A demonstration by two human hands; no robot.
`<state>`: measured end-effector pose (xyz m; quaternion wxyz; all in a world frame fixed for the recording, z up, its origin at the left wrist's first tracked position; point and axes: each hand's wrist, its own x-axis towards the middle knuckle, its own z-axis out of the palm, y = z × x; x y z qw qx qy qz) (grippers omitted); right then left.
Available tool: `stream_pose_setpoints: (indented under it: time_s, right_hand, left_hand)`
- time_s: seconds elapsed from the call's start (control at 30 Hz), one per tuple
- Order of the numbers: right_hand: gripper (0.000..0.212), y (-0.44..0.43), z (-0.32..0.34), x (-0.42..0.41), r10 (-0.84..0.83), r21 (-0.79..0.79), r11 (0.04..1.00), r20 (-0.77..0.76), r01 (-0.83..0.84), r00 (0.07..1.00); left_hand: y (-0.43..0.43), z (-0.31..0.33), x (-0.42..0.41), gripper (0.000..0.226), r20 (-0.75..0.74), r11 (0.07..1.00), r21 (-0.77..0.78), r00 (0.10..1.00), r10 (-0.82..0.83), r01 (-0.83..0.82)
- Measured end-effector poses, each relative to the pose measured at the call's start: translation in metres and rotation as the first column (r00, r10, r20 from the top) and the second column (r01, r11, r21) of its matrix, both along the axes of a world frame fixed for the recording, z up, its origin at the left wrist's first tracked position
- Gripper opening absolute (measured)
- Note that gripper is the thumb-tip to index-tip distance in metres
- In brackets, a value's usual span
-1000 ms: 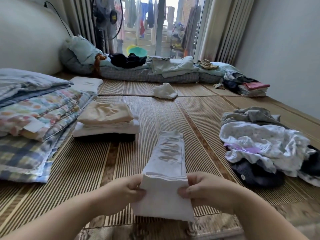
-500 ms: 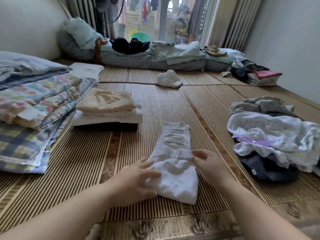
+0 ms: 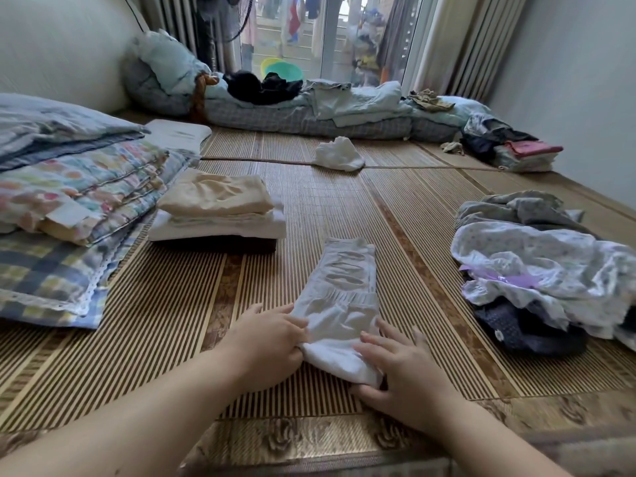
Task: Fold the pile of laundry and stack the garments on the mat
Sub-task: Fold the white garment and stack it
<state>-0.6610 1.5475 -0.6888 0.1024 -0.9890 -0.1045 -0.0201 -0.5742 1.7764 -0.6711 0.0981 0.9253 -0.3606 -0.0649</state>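
A long white garment lies folded into a narrow strip on the striped bamboo mat, its near end doubled over. My left hand grips the near left edge of that folded end with curled fingers. My right hand holds the near right corner, fingers on top and thumb underneath. A folded stack of cream and white garments on a dark one sits to the left. The unfolded laundry pile lies to the right.
Folded quilts and a pillow stand along the left. A crumpled white garment lies farther out on the mat. Rolled bedding lines the window side, and folded clothes sit in the far right corner by the wall.
The lifted near end of the white garment was laid forward onto the strip. Both hands then slid back from the middle to the near fold and took hold of it.
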Motion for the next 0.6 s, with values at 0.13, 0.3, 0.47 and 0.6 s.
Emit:
stream_pose_setpoints:
  time_s: [0.13, 0.3, 0.47, 0.6]
  right_hand:
    - [0.034, 0.010, 0.004, -0.006, 0.169, -0.001, 0.985, 0.255, -0.174, 0.952]
    - [0.016, 0.024, 0.027, -0.010, 0.096, 0.640, 0.767, -0.072, -0.028, 0.993]
    - [0.013, 0.041, 0.057, -0.001, 0.144, 0.895, 0.443, -0.123, 0.047, 0.982]
    - [0.023, 0.044, 0.079, 0.013, 0.210, 0.947, 0.318, -0.122, 0.050, 0.970]
  left_hand:
    - [0.010, 0.018, -0.004, 0.042, -0.175, 0.979, -0.203, 0.984, -0.025, -0.011]
    - [0.037, 0.042, -0.011, 0.033, -0.537, 0.869, -0.466, 0.834, -0.127, -0.167]
    - [0.052, 0.043, -0.008, 0.076, -0.707, 0.855, -0.517, 0.575, -0.412, -0.023]
    - [0.046, 0.023, -0.013, 0.042, -0.494, 0.958, -0.283, 0.848, -0.192, 0.051]
